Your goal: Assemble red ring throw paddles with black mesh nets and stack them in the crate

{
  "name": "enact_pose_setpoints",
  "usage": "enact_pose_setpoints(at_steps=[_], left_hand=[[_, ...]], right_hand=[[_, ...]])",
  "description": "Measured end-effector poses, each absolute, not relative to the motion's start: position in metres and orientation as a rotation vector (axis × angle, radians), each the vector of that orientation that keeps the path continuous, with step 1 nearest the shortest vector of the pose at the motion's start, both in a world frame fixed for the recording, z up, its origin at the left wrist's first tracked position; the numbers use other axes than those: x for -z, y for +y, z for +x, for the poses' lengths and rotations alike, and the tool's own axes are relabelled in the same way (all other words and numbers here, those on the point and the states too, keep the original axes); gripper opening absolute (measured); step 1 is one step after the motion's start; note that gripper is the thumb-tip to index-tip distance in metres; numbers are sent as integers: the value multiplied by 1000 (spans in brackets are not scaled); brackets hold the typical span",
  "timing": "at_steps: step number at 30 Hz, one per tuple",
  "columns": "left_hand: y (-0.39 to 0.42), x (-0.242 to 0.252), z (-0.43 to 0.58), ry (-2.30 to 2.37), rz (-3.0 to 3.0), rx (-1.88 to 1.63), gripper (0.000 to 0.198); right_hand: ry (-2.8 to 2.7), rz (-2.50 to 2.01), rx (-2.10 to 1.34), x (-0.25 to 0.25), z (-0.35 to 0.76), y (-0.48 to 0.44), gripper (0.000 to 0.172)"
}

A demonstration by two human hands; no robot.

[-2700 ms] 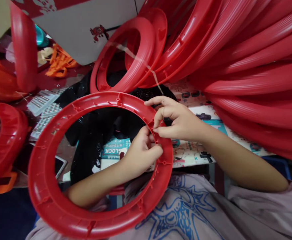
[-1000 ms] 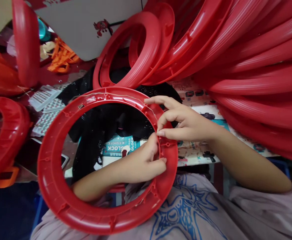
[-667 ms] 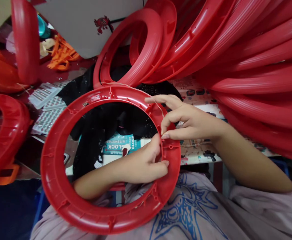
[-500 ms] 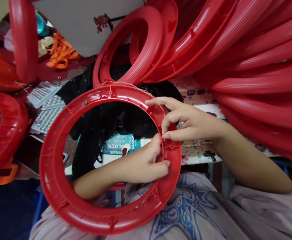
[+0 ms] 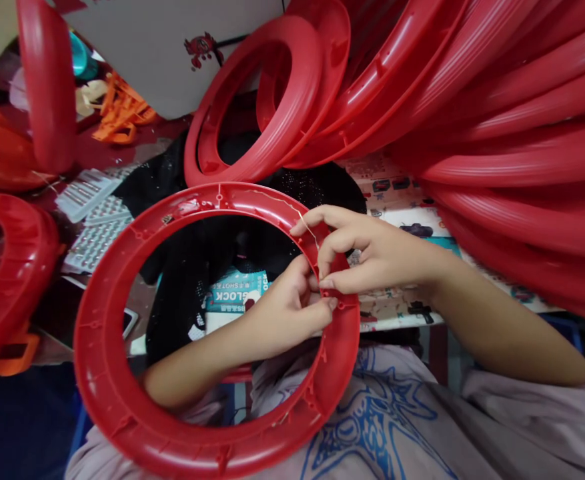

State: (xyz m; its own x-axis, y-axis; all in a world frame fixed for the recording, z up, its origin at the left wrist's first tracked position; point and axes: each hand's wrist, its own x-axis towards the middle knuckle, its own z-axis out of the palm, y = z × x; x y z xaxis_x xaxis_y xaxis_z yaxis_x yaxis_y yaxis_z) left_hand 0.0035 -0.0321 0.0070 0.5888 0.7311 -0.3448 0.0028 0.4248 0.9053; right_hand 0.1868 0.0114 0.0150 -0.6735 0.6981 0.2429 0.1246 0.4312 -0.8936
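Thread [image 5: 309, 230] hidden where right hand [image 5: 365, 257] pinches.

Dim indoor light, and I get a soft picture.
I see small white glare on the glossy held ring [image 5: 96, 325] and paler streaks on the stacked rings [image 5: 522, 167], so the light seems to come from above. The black cloth [image 5: 169, 327] and the lower left corner are so dark that I lose detail there. Towards the edges the shapes look stretched, and the thin thread [image 5: 298, 213] is slightly blurred.
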Motion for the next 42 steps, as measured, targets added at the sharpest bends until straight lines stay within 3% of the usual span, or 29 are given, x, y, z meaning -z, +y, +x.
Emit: enact_pose_setpoints(at_steps=[5, 12, 27, 35, 42], left_hand=[[-30, -5, 0, 970, 1278, -597, 28], [-32, -8, -5, 894, 1506, -330, 38], [-33, -14, -7, 771, 1196, -161, 44], [-30, -14, -2, 722, 1055, -237, 48], [-26, -7, 4, 835, 1013, -568, 38]], right_hand=[[-1888, -764, -1149, -9, 177, 8, 8], [-1954, -761, -1224, -11, 181, 11, 4], [-2150, -703, -1145, -17, 194, 19, 3], [-2209, -733, -1115, -20, 197, 18, 6], [-2085, -732, -1133, -15, 189, 15, 6]])
